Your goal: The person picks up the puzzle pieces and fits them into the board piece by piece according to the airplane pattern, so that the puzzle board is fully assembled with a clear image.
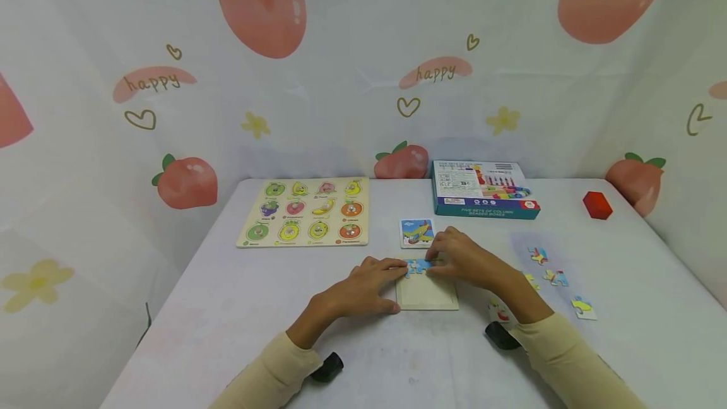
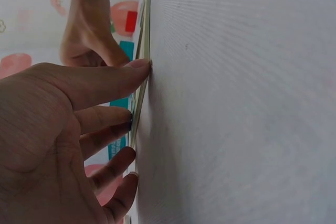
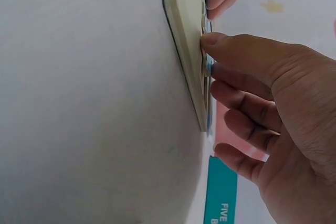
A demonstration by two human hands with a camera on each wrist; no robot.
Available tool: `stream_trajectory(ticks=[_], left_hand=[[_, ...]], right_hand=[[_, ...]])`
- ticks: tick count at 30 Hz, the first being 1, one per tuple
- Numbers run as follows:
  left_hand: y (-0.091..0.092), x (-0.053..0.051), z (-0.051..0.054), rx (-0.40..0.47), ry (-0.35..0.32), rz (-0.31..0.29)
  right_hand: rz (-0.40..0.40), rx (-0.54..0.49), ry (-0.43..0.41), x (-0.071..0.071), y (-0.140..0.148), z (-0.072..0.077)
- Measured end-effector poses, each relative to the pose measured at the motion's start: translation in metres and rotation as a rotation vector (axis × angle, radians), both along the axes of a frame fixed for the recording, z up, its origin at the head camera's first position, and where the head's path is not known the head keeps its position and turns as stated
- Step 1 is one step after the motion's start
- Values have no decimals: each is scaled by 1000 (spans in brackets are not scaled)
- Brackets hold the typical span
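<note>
A square wooden puzzle tray (image 1: 427, 296) lies on the table, with blue jigsaw pieces (image 1: 413, 267) along its far edge. My left hand (image 1: 360, 289) is at the tray's left side; its thumb touches the near left corner and its extended index finger rests on the pieces. With thumb and index finger, my right hand (image 1: 466, 259) pinches a jigsaw piece (image 3: 206, 65) at the tray's far side, mostly hidden by the fingers. Just behind stands a picture card of a yellow airplane (image 1: 417, 233), lying flat. Several loose jigsaw pieces (image 1: 556, 277) are spread beside the right forearm.
A wooden fruit board (image 1: 303, 213) lies at the back left. At the back right is a teal boxed bead set (image 1: 485, 189), with a red block (image 1: 597, 205) farther right. One loose piece (image 1: 498, 312) lies close to the right wrist. A patterned cloth hangs behind the table.
</note>
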State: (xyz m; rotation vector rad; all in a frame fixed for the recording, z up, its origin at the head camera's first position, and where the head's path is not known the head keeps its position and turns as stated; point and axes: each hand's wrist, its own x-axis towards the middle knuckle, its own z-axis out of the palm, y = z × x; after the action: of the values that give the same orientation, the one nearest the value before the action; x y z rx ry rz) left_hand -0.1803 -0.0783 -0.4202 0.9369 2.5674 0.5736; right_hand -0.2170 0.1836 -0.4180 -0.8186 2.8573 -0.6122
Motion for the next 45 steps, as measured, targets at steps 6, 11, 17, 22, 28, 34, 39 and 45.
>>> stream_trajectory(ticks=[6,11,17,22,28,34,39,45], left_hand=[[0,-1,0,7,-13,1],[0,-1,2,17,-18,1],[0,0,2,13,-5,-2],[0,1,2,8,12,-7],[1,0,1,11,17,-6],[1,-2,-1,24,30,-1],[4,-3,-1,41,47,-14],[11,-4,4,53,11,-58]], right_hand=[[23,-3,7,-1,-1,0],[45,5,6,-1,-1,1],[63,3,10,-1,-1,0],[73,-7,2,-2,-1,-1],[66,-13,-15,-3,-1,-1],[43,-20,-28,-3,-1,-1],[44,-29,-25,-4,0,-1],[52,-37,-14,-4,1,-2]])
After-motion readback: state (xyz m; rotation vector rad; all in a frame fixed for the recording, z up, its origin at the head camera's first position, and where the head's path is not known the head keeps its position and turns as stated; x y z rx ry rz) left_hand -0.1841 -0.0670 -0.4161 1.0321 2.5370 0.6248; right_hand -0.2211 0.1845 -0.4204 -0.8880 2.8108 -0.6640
